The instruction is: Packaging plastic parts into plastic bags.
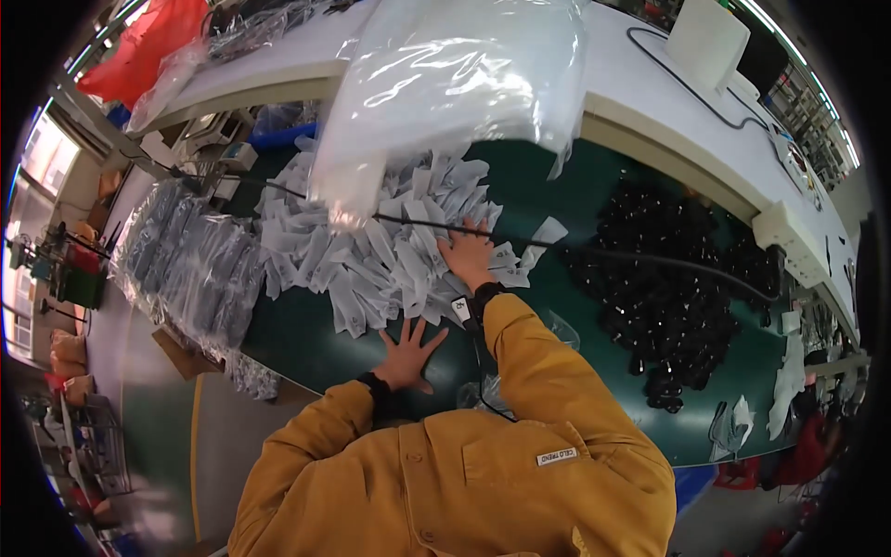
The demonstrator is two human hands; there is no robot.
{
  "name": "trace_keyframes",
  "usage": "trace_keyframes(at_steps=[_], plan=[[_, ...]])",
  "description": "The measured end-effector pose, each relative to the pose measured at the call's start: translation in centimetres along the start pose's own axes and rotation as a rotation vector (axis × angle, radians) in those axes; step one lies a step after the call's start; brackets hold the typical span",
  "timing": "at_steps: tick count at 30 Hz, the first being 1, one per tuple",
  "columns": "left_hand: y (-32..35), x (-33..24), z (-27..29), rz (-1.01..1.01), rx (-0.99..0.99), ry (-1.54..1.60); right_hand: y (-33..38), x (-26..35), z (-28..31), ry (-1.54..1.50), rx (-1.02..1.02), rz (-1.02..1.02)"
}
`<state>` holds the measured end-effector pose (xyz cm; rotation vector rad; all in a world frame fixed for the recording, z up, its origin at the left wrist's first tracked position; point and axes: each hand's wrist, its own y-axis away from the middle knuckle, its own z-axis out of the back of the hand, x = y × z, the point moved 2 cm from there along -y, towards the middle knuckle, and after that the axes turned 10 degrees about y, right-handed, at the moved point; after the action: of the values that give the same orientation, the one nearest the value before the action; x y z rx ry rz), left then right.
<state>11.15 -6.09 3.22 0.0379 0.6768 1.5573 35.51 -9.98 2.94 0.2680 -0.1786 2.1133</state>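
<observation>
A heap of small whitish plastic packets (357, 265) lies across the green tabletop (302, 339). My right hand (469, 256) reaches into the heap's right side, palm down, with its fingers apart on the packets. Closer to my body, my left hand (406, 358) rests spread on the bare green surface, just off the near edge of the heap. Neither hand grips anything that I can see. One packet (543, 239) sits a little apart, right of my right hand. A small pale tag (461, 309) on a dark cord hangs by my right wrist.
Big clear bags of grey packets (186, 265) stand at the left table edge. A mound of small black parts (664, 278) covers the right side. A black cable (668, 265) crosses above the table. Clear plastic sheeting (455, 79) drapes off the white shelf (640, 139).
</observation>
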Motion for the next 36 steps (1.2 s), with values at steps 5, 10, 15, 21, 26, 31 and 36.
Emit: trace_keyframes(at_steps=[5,10,15,21,26,31,36], plan=[[0.9,0.7,1.7,-0.173,-0.082,0.049,-1.4,-4.4,-7.4,-0.015,-0.123,0.255],[3.8,6.1,0.2,-0.300,-0.340,0.406,6.1,-2.3,9.0,-0.145,-0.079,0.182],[6.7,5.5,1.1,-0.196,-0.343,0.572,13.3,0.1,9.7,-0.077,0.164,0.231],[6.9,5.0,0.8,-0.289,-0.293,0.589,17.2,0.5,-0.1,0.123,0.136,0.325],[8.4,3.3,3.9,-0.344,-0.592,0.717,17.2,1.9,6.8,-0.210,0.034,0.307],[9.1,1.8,8.3,-0.520,-0.845,0.406,19.7,5.3,11.1,-0.407,0.311,0.409],[8.1,5.0,4.0,-0.407,-0.168,0.575,19.5,2.9,7.1,-0.504,0.074,-0.007]])
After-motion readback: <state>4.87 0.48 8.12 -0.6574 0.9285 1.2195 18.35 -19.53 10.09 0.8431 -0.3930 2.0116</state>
